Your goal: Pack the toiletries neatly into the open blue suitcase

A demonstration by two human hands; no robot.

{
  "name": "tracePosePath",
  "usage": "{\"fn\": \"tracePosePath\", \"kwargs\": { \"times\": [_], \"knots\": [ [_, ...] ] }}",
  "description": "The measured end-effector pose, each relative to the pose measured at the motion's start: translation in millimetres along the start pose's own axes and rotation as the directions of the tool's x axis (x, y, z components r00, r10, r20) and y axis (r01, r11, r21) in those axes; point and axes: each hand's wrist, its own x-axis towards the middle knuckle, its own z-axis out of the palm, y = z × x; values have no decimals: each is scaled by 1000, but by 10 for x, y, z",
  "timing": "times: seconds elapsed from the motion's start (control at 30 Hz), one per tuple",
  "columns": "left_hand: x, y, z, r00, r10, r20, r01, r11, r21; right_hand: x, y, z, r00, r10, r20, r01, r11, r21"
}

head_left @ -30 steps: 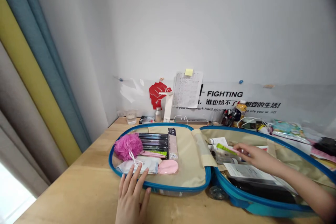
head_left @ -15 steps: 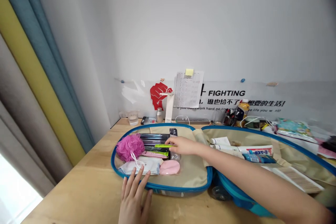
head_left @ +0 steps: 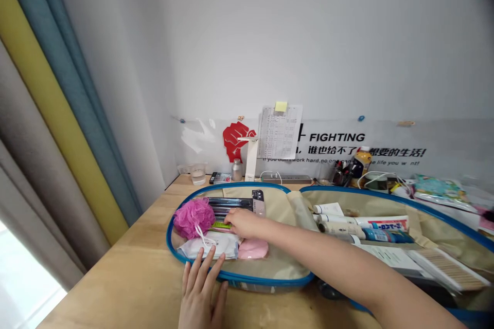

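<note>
An open travel case with a blue zipper rim (head_left: 266, 281) lies on the table, its left half in front of me. My right hand (head_left: 245, 223) reaches into this half, with its fingertips closed on a slim yellow-green packet (head_left: 224, 225), partly hidden by the fingers. Behind it lie several dark, slim packaged sticks (head_left: 231, 202) with a black tag. A purple bath puff (head_left: 193, 217) sits at the left. In front are a white packet (head_left: 212, 245) and a pink oval pad (head_left: 253, 249). My left hand (head_left: 203, 288) is spread, its fingertips at the near rim by the white packet.
The case's right half holds a toothpaste tube (head_left: 388, 223), other tubes and a pack of cotton swabs (head_left: 450, 268). Along the wall stand a cup of water (head_left: 198, 175), a silver bottle (head_left: 236, 170), a power strip (head_left: 287, 179) and a yellow bottle (head_left: 362, 162).
My right hand has moved left and slightly down with the yellow-green packet, toward the bath puff. My left hand stays spread at the near rim. The view has shifted slightly.
</note>
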Motion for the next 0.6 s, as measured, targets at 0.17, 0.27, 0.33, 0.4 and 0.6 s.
{"fn": "tracePosePath", "kwargs": {
  "times": [0.17, 0.27, 0.33, 0.4, 0.6],
  "knots": [
    [-9, -10, 3, 1000, -30, 5, 30, 999, -22, -54, -50, 14, 1000, -12, 6, 12, 996, -83],
    [-26, -40, 11, 1000, -14, 18, 14, 1000, -19, -91, -108, -16, 1000, -6, 15, 8, 996, -87],
    [-34, -56, 17, 1000, -10, 16, 10, 1000, -14, -125, -125, -89, 1000, -10, 14, 11, 998, -65],
    [-32, -62, 17, 1000, -5, 16, 5, 1000, -6, -196, -87, -228, 1000, -13, -5, 12, 1000, -28],
    [22, -33, -24, 999, 42, -20, -42, 999, -2, -867, 546, -848, 978, 169, -123, -154, 980, 123]
  ]
}}
